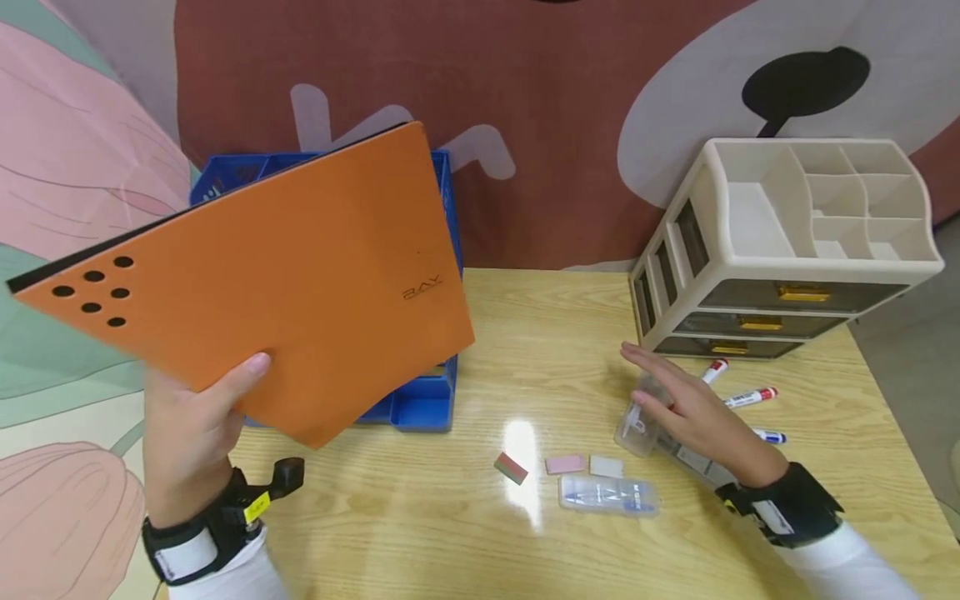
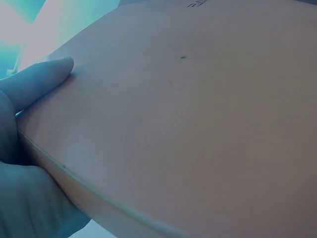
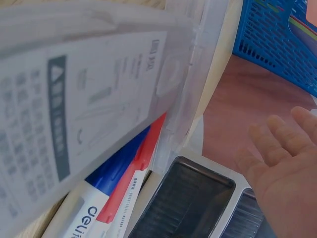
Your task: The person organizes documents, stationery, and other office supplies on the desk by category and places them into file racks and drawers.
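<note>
- Left grip (image 1: 191, 417): the person's bare hand holds the orange folder (image 1: 322, 275) at its lower left edge, thumb on the front face, other fingers mostly hidden.
- Orange folder: raised and tilted above the left part of the tabletop (image 1: 525, 333); six black dots near its left corner, lettering "RAY" toward its right edge.
- Blue organiser (image 1: 422, 408): toward the tabletop's rear edge, at left, largely covered by the folder in the head view; contact between the two cannot be determined.
- Right grip (image 1: 697, 408): fingers extended, nothing grasped; positioned at the clear plastic container (image 1: 637, 429), in the right part of the tabletop. Contact cannot be determined.
- Drawer unit (image 1: 750, 268): at the tabletop's rear right corner; three drawers, yellow handles.
- Red-capped marker (image 1: 752, 398) and blue-capped marker (image 1: 770, 436): between the right grip and the tabletop's right edge, a second red-capped one alongside.
- Pink eraser (image 1: 566, 464) and white eraser (image 1: 606, 466): side by side, well in from the right edge; flat clear case (image 1: 608, 495) just beside them, red-and-green eraser (image 1: 512, 467) farther left.
</note>
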Demonstrator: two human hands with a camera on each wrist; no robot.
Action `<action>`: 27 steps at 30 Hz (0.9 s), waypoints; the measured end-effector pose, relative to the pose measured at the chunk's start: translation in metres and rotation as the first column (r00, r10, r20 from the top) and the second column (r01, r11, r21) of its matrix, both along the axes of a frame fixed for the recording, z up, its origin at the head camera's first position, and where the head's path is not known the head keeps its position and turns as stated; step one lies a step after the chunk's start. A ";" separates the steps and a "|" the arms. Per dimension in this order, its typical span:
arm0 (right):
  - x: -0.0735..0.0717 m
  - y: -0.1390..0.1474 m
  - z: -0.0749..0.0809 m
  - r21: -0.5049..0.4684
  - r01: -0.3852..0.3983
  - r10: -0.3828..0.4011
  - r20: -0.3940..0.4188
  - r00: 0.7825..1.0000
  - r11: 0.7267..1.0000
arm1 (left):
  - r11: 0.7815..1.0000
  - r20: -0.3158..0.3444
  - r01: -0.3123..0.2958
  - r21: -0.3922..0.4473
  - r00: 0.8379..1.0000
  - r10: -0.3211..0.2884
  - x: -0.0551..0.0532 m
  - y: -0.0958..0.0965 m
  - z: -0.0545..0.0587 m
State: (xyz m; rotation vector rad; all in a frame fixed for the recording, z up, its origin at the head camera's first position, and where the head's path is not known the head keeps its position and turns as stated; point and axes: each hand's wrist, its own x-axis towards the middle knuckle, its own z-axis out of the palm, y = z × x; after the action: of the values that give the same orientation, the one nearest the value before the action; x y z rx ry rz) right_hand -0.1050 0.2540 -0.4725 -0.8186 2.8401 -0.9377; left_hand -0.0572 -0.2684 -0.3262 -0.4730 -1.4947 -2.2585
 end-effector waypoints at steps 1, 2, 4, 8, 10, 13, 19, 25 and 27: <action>0.000 0.000 0.000 0.001 0.001 -0.001 -0.002 1.000 1.000 | 1.000 -0.011 -0.003 0.005 1.000 0.003 0.001 -0.001 0.001; 0.000 0.000 0.000 0.003 0.000 0.000 -0.006 1.000 1.000 | 1.000 -0.018 -0.009 0.004 1.000 0.009 0.002 -0.003 0.002; -0.001 0.000 0.001 0.006 0.002 -0.002 -0.018 1.000 1.000 | 0.999 0.007 -0.052 0.006 0.999 0.052 0.006 -0.006 0.002; -0.002 0.001 0.003 0.011 -0.004 0.004 -0.037 0.999 1.000 | 0.993 0.060 -0.118 0.010 0.991 0.117 0.012 -0.011 0.002; -0.002 0.001 0.004 0.015 -0.006 0.007 -0.043 0.999 1.000 | 0.990 0.063 -0.143 0.005 0.988 0.142 0.014 -0.014 0.001; -0.003 0.002 0.005 0.019 -0.005 0.006 -0.040 0.999 1.000 | 0.987 0.042 -0.164 0.005 0.986 0.163 0.015 -0.018 0.001; -0.004 0.004 0.007 0.048 -0.011 0.012 -0.026 1.000 0.999 | 0.973 0.022 -0.228 0.043 0.974 0.227 0.017 -0.023 0.002; -0.004 0.004 0.011 0.162 -0.056 0.074 -0.109 0.991 0.985 | 0.936 0.056 -0.352 0.035 0.935 0.349 0.019 -0.024 0.003; -0.003 0.003 0.013 0.192 -0.073 0.101 -0.138 0.985 0.979 | 0.929 0.042 -0.370 0.023 0.929 0.369 0.019 -0.023 0.004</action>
State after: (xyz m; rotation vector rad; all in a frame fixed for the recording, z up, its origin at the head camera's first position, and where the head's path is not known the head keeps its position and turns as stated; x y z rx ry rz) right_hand -0.1085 0.2573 -0.4595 -1.0187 2.9279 -0.6128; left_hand -0.0384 -0.2916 -0.3219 -0.1240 -1.4261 -1.9973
